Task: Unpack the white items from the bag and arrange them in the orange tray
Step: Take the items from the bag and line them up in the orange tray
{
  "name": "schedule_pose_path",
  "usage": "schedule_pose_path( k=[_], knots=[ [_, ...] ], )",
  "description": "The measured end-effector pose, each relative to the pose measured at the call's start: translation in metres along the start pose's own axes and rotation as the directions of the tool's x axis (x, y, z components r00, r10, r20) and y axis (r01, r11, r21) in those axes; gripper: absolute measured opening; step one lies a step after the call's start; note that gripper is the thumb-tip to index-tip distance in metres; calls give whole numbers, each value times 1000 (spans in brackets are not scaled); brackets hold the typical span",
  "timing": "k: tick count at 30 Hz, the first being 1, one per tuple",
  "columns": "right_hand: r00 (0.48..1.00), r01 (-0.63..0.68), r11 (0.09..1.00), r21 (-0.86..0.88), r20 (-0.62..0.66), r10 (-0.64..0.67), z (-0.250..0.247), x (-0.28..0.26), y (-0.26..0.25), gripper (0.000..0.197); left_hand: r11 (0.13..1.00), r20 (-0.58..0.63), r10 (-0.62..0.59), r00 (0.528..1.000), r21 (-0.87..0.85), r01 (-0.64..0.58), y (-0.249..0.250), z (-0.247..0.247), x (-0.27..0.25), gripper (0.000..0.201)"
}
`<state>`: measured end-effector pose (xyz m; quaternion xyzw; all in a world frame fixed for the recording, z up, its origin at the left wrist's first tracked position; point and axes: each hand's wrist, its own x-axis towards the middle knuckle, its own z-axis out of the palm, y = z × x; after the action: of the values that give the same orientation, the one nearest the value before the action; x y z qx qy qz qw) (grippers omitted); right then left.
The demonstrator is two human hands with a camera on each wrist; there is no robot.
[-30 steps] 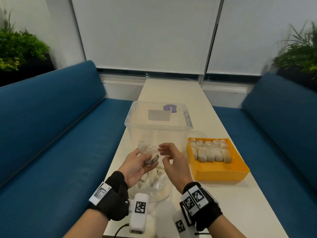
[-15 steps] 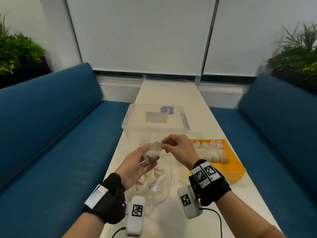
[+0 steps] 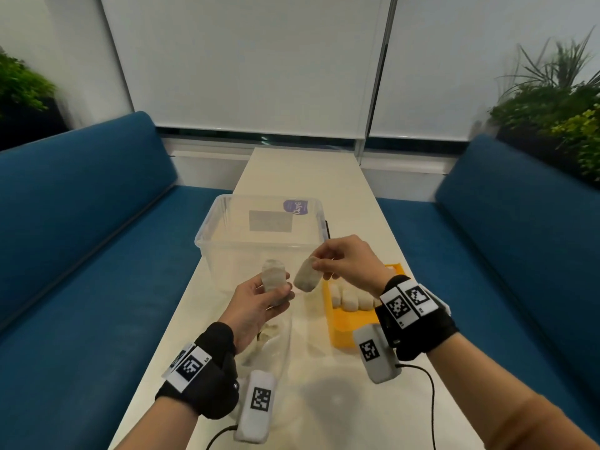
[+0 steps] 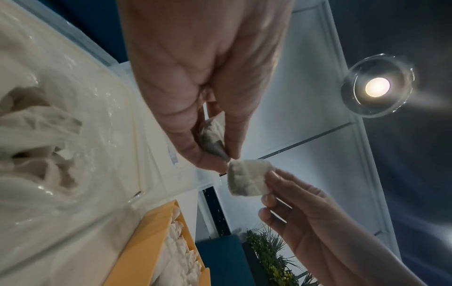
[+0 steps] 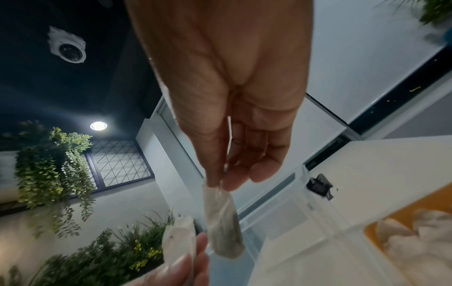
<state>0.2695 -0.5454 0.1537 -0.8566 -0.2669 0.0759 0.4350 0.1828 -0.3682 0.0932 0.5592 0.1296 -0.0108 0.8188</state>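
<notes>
While the left hand (image 3: 256,303) grips one white packet (image 3: 274,277), the right hand (image 3: 349,264) pinches another packet (image 3: 306,278) by its top beside the orange tray (image 3: 345,323).

Two white items are held up, one in the left hand (image 3: 256,300) and one in the right hand (image 3: 344,263). One orange tray (image 3: 344,326), one clear bag (image 3: 272,339) and one clear plastic bin (image 3: 227,241) are counted on the tabletop (image 3: 324,401). The items inside the tray and bag cannot be counted.
</notes>
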Motion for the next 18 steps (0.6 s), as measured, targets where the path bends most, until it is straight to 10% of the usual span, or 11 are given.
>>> schedule_pose_path(
  k=[10,18],
  knots=[
    [984,87,995,-43,162,-79,-54,9,16,13,987,-2,-134,991,-85,133,-2,51,26,35],
    [961,117,983,140,234,-148,-74,18,21,14,966,229,-210,950,-101,238,2,78,30,41]
  ],
)
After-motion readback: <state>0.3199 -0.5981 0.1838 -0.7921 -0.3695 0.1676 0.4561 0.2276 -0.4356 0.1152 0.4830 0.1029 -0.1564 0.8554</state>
